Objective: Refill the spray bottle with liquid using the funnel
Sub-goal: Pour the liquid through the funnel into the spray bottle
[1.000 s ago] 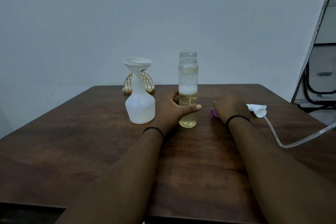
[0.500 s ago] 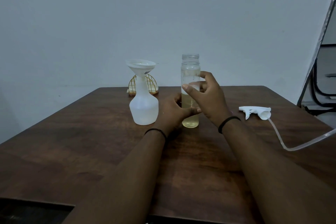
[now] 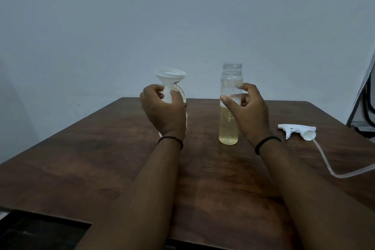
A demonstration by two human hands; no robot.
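Spray bottle [image 3: 183,126]: white, upright on the wooden table [image 3: 101,148], mostly hidden behind left hand; landmark for all below.
Funnel [image 3: 170,75]: white, seated in the bottle's neck, rim looks a bit tilted.
L hand [image 3: 162,111]: fingers curled round the bottle neck just under the funnel, gripping it.
Liquid jar [image 3: 230,105]: clear, tall, cap off, to the right of the spray bottle, well apart; pale yellow liquid fills about the lower half.
R hand [image 3: 245,109]: thumb and fingers wrapped round the jar's mid-section, holding it; jar base looks to be on the table, can't tell for sure.
Trigger sprayer head [image 3: 298,131]: far right of the bottle, lying on its side w/ its dip tube [image 3: 328,170] trailing off the right.
Wire basket [image 3: 179,90]: behind the bottle, only partly seen.
Risk 1: wide jar mouth vs small funnel; fast tilt prob. overshoots the rim, spill on table.
Risk 2: funnel only resting in the neck; a knock from the jar lip could tip it out.
Risk 3: bottle light if empty; weak L grip lets it topple.
Risk 4: R elbow swing may sweep the sprayer head off.
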